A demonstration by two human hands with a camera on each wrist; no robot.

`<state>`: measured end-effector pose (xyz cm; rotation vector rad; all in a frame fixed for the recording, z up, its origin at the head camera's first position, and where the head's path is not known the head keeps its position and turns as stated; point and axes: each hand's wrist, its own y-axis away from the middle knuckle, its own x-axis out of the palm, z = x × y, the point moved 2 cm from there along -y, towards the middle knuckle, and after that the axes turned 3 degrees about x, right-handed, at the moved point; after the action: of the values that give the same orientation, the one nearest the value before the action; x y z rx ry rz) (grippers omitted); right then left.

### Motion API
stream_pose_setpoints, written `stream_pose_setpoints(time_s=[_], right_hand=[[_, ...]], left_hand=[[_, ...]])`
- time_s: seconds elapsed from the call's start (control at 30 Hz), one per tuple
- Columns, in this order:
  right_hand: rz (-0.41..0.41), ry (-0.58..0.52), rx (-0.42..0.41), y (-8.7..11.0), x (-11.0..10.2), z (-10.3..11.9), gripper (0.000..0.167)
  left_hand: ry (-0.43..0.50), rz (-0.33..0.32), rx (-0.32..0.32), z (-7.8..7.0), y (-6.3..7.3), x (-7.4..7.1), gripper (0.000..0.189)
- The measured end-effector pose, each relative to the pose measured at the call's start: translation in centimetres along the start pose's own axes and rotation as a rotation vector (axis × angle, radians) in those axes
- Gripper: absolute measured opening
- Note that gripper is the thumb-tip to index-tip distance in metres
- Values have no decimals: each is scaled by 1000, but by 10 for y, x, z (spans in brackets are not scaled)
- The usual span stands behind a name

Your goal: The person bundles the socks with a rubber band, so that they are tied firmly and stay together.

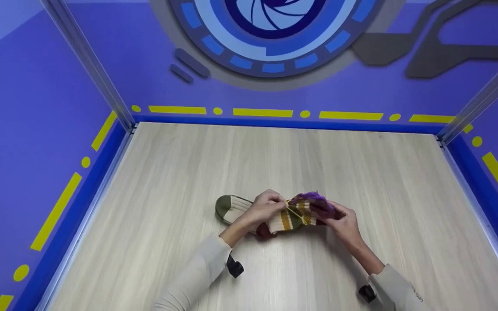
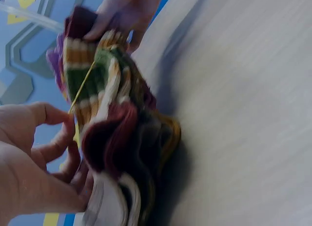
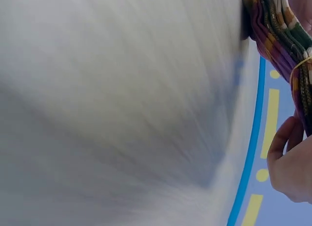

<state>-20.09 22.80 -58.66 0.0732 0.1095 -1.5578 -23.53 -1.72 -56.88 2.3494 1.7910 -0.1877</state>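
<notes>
A stack of several ribbed socks (image 1: pixel 236 208) lies across the middle of the table, with cream, green and mustard stripes, a dark red heel and a green toe. Purple knit (image 1: pixel 311 197) shows along the far side of the cuffs. A thin yellow rubber band (image 2: pixel 84 87) loops round the striped leg part. My left hand (image 1: pixel 266 209) pinches this band between thumb and fingertips and draws a strand taut away from the knit. At the cuff end my right hand (image 1: pixel 345 221) grips the socks. In the right wrist view, the band (image 3: pixel 301 65) runs around the layered edges.
The pale wood-grain tabletop (image 1: pixel 180 172) meets a blue back wall (image 1: pixel 115 65) with yellow marks. Metal corner posts (image 1: pixel 89 60) and side walls bound it left and right. Black wrist devices (image 1: pixel 234 266) hang at both sleeves.
</notes>
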Motion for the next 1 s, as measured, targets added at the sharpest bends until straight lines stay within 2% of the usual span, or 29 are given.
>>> stream_pose_setpoints(time_s=[0.07, 0.1, 0.23, 0.33, 0.4, 0.53, 0.67, 0.77, 0.87, 1.0], right_hand=[[11, 17, 52, -2, 1, 1, 36], [15, 22, 69, -2, 2, 2, 36], [11, 6, 131, -4, 5, 2, 33], [-8, -22, 179, -4, 6, 2, 32], [-22, -35, 205, -4, 7, 3, 33], [-38, -44, 256, -6, 9, 6, 37], [-36, -88, 292, -8, 11, 8, 35], [-39, -128, 320, -10, 11, 7, 32], [-63, -124, 357, -12, 10, 4, 36], [-83, -44, 386, -13, 3, -1, 46]], left_hand=[[8, 71, 41, -2, 0, 4, 17], [4, 83, 61, -3, -1, 5, 17], [-4, 78, 118, -4, -1, 7, 16], [-79, 46, 191, -3, 2, 6, 16], [-165, 30, 260, -4, 5, 6, 17], [-296, 52, 358, -8, 10, 10, 19], [-295, 75, 347, -5, 8, 6, 37], [-310, 124, 317, 3, 4, 0, 50], [-424, 175, 304, 11, 3, -4, 55], [-651, 174, 302, 17, 12, -17, 52]])
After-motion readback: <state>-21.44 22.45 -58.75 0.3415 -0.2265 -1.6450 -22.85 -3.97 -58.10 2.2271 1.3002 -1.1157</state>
